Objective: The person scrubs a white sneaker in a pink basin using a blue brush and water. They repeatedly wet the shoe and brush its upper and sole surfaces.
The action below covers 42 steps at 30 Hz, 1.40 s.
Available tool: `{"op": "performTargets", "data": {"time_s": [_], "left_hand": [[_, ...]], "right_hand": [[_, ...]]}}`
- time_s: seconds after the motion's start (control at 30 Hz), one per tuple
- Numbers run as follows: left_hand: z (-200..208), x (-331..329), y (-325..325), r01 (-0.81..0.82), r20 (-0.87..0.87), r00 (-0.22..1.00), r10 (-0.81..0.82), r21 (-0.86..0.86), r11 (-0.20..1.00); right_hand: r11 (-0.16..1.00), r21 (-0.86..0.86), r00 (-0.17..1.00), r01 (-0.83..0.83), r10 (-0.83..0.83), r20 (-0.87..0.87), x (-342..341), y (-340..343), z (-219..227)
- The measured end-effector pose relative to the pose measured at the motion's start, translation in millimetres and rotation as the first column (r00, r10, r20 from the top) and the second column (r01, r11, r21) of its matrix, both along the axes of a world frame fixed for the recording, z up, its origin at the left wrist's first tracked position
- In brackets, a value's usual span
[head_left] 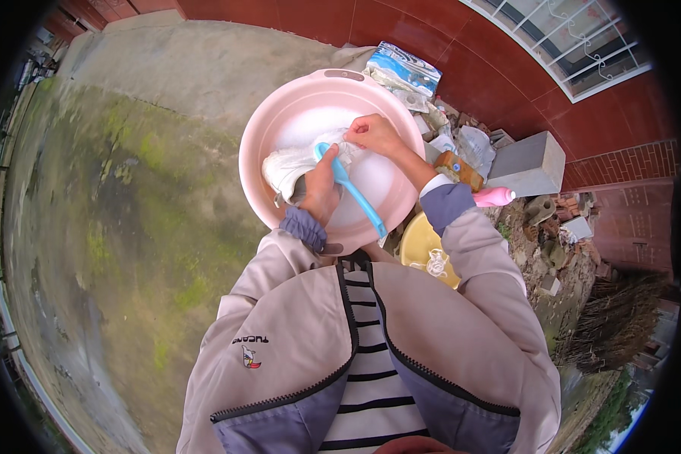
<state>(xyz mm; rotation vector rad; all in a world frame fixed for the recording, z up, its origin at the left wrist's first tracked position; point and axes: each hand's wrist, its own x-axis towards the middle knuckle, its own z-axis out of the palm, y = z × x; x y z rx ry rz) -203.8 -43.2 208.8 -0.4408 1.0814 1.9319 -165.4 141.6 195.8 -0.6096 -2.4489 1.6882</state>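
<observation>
A white shoe (287, 168) rests in a large pink basin (254, 163) that holds white suds (310, 125). My left hand (321, 189) grips the shoe from its near side, and under the thumb it also clamps a light-blue brush (359, 198). The brush's long handle slants toward the basin's near right rim; its bristles are hidden. At the shoe's far right end my right hand (374, 135) is closed in a pinch, thumb against fingertips. Whatever lies between those fingertips is too small to make out.
A yellow basin (416, 240) with white cord-like pieces (436, 262) stands right of the pink one. Beyond it are a pink bottle (494, 197), a grey block (530, 165), a blue-and-white package (403, 68) and rubble. A red wall (477, 83) runs behind; mossy concrete (136, 189) lies left.
</observation>
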Motion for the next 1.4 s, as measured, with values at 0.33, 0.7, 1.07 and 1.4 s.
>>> {"op": "performTargets", "data": {"time_s": [0.33, 0.7, 1.07, 1.4], "left_hand": [[0.5, -0.2, -0.7, -0.009, -0.012, 1.000, 0.010, 0.011, 1.000], [1.8, -1.2, -1.4, -0.003, 0.002, 1.000, 0.003, 0.007, 1.000], [7.6, -1.5, -1.1, -0.016, 0.027, 1.000, 0.016, -0.015, 1.000], [-0.1, -4.8, -1.6, -0.012, 0.013, 1.000, 0.012, -0.002, 1.000]], "right_hand": [[1.000, 0.010, 1.000, 0.022, -0.022, -0.004, 4.0, -1.2, 1.3], [0.975, 0.215, 0.997, 0.055, -0.043, -0.057, 11.9, -0.3, 4.1], [0.855, 0.518, 0.969, -0.010, 0.137, -0.207, 18.6, -11.2, 14.1], [0.797, 0.600, 0.963, -0.069, 0.209, -0.168, 15.2, -14.8, 17.2]]}}
